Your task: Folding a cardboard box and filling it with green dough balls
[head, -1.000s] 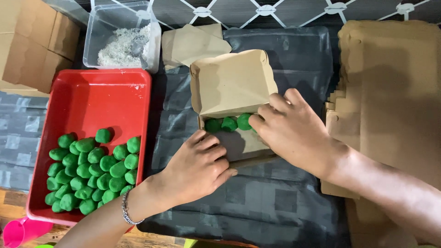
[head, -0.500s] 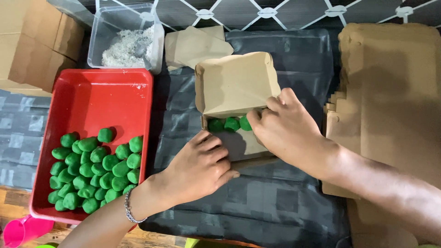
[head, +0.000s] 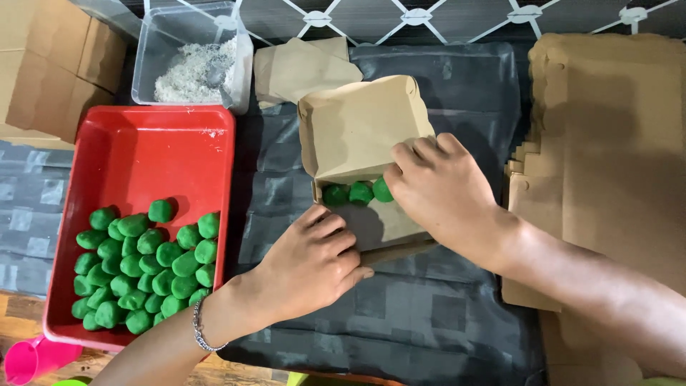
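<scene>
View from above of 2 bare hands working at a small brown paper box (head: 364, 154) that sits on a dark plastic sheet (head: 429, 314) near the middle of the table. The box lid stands open on the far side, so the tray part faces the person. Inside, along the far edge, 3 green balls (head: 357, 193) lie in a row, touching one another.

The right hand (head: 443, 193) rests over the right side of the box, fingers curled and closed at the end of the row, fingertips touching the rightmost ball as if setting it snug against the others. The left hand (head: 314, 261), with a thin bracelet at the wrist, presses flat on the near left edge of the box, fingers together and bent, seemingly steadying it.

To the left lies a red tray (head: 179, 136) holding a heap of the same green balls at its near end. Beyond it stands a clear tub of white shreds (head: 193, 68). A stack of flat brown cardboard (head: 607, 143) lies at the right.
</scene>
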